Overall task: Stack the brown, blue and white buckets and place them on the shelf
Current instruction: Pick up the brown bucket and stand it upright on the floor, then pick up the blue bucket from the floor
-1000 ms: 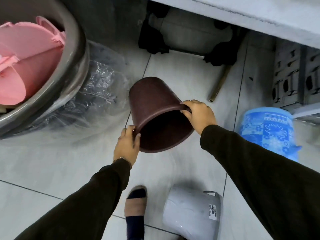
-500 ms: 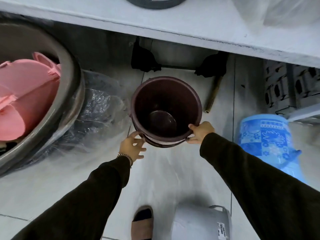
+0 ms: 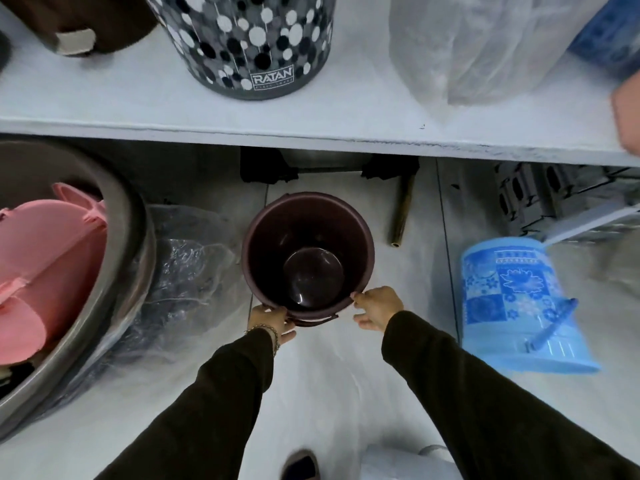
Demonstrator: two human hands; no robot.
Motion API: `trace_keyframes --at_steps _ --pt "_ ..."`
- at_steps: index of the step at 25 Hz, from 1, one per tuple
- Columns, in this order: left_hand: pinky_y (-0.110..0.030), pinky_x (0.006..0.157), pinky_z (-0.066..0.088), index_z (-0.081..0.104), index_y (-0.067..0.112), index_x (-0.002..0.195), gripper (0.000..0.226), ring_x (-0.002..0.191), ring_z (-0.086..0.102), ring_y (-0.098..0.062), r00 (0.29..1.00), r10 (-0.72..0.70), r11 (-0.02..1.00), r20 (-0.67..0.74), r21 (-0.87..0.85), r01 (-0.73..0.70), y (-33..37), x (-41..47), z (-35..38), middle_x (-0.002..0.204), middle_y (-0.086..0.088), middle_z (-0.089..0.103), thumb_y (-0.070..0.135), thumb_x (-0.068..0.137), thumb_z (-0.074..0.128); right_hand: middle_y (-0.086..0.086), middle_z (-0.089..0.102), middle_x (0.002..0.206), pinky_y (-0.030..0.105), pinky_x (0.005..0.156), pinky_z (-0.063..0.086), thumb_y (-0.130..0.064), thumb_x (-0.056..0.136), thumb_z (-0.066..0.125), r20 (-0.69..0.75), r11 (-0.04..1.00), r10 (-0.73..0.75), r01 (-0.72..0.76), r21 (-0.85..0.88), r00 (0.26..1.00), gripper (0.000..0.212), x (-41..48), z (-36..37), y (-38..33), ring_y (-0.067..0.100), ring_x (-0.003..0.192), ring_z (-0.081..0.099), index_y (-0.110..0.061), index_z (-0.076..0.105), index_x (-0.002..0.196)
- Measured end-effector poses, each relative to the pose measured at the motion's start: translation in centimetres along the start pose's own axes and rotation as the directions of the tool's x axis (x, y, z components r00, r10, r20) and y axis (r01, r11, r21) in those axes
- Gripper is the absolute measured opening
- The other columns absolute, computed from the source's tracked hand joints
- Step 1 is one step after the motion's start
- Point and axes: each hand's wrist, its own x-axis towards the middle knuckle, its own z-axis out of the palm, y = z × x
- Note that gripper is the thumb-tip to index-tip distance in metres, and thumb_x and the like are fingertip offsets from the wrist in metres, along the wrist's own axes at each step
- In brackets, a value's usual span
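Both hands, left [image 3: 272, 322] and right [image 3: 375, 306], loosely pinch the upright brown bucket's [image 3: 308, 254] rim; a light grip risks tipping it.

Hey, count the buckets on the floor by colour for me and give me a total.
Brown bucket: 1, upright, both hands at its rim
Blue bucket: 1, tilted
White bucket: 1, only partly in view at the bottom edge
Total: 3

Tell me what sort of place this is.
Probably a housewares shop or stockroom: a white shelf holding a spotted bin labelled RATAN and plastic-wrapped goods, with loose buckets, brown and blue, standing on the tiled floor.
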Motion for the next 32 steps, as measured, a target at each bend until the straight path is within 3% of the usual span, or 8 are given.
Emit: trace_keyframes --at_steps 3,5,7,10,19,25,28,32 --pt "-0.051 0.111 0.037 0.015 0.005 0.151 0.080 0.134 0.040 -0.044 0.947 0.256 0.859 -0.192 0.496 -0.131 0.1 -2.1 0.7 0.152 -0.024 0.030 0.024 0.088 0.062 0.013 0.052 0.145 0.037 0.108 0.042 -0.033 0.095 0.062 -0.159 0.935 -0.206 0.147 -0.323 0.966 0.058 -1.1 -3.7 1.6 0.032 0.130 0.054 -0.011 0.042 0.144" --pt "-0.054 0.119 0.017 0.006 0.013 0.154 0.087 0.148 0.018 -0.038 0.838 0.544 0.437 -0.048 0.869 -0.233 -1.0 -4.0 1.9 0.161 -0.018 0.014 0.035 0.088 0.058 0.015 0.052 0.145 0.037 0.108 0.041 -0.029 0.095 0.061 -0.222 0.895 -0.299 0.193 -0.403 0.928 0.056 -1.7 -7.4 3.1 0.033 0.130 0.052 -0.012 0.041 0.145" --pt "-0.053 0.121 0.004 0.006 0.017 0.155 0.083 0.152 0.002 -0.032 0.708 0.669 0.030 0.225 0.944 -0.328 -2.5 -6.1 4.6 0.164 -0.010 0.008 0.040 0.090 0.051 0.020 0.051 0.143 0.038 0.108 0.040 -0.022 0.095 0.060 -0.257 0.858 -0.335 0.181 -0.480 0.906 0.053 -2.0 -12.0 5.0 0.036 0.129 0.052 -0.010 0.042 0.144" --pt "-0.048 0.124 0.000 0.012 0.020 0.155 0.073 0.153 -0.001 -0.027 0.624 0.619 -0.194 0.477 0.863 -0.467 -5.4 -9.1 10.6 0.164 -0.005 0.012 0.037 0.093 0.046 0.024 0.046 0.143 0.039 0.111 0.036 -0.009 0.090 0.061 -0.312 0.856 -0.345 0.161 -0.491 0.885 0.056 -2.8 -19.4 8.7 0.039 0.131 0.048 -0.004 0.045 0.143" --pt "-0.039 0.121 0.023 0.018 0.017 0.154 0.071 0.143 0.032 -0.029 0.777 0.339 0.266 0.531 0.738 -0.620 -20.0 -9.4 28.5 0.155 -0.012 0.032 0.023 0.093 0.054 0.012 0.033 0.154 0.043 0.106 0.043 -0.013 0.086 0.068 -0.154 0.606 -0.435 0.162 -0.779 0.887 0.077 1.2 -37.0 20.2 0.034 0.132 0.048 -0.013 0.028 0.151" --pt "-0.037 0.116 0.033 0.014 0.023 0.155 0.074 0.136 0.041 -0.032 0.771 0.453 0.433 0.447 0.646 -0.629 -23.0 -8.1 34.0 0.151 -0.014 0.038 0.012 0.093 0.052 0.019 0.067 0.108 0.040 0.070 0.050 -0.019 0.099 0.046 -0.018 0.221 -0.750 0.225 -0.949 0.661 0.043 4.8 -41.0 21.0 0.041 0.087 0.067 -0.009 0.043 0.140" --pt "-0.042 0.107 0.043 0.014 0.026 0.154 0.073 0.127 0.050 -0.034 0.777 0.576 0.591 0.253 0.527 -0.610 -21.7 -10.1 34.0 0.142 -0.009 0.049 0.011 0.093 0.051 0.013 0.061 0.077 0.035 0.059 0.044 -0.022 0.099 0.045 -0.195 0.488 -0.764 0.353 -0.798 0.616 0.026 3.7 -44.1 18.8 0.040 0.072 0.062 -0.007 0.055 0.118" --pt "-0.050 0.088 0.056 0.019 0.033 0.150 0.072 0.106 0.061 -0.035 0.861 0.498 0.809 0.100 0.304 -0.503 -19.1 -12.8 35.0 0.123 -0.007 0.059 0.019 0.092 0.058 0.012 0.067 0.100 0.048 0.060 0.063 -0.019 0.097 0.049 -0.325 0.884 -0.450 0.362 -0.297 0.832 0.021 2.8 -45.2 16.2 0.034 0.081 0.069 -0.008 0.059 0.111"
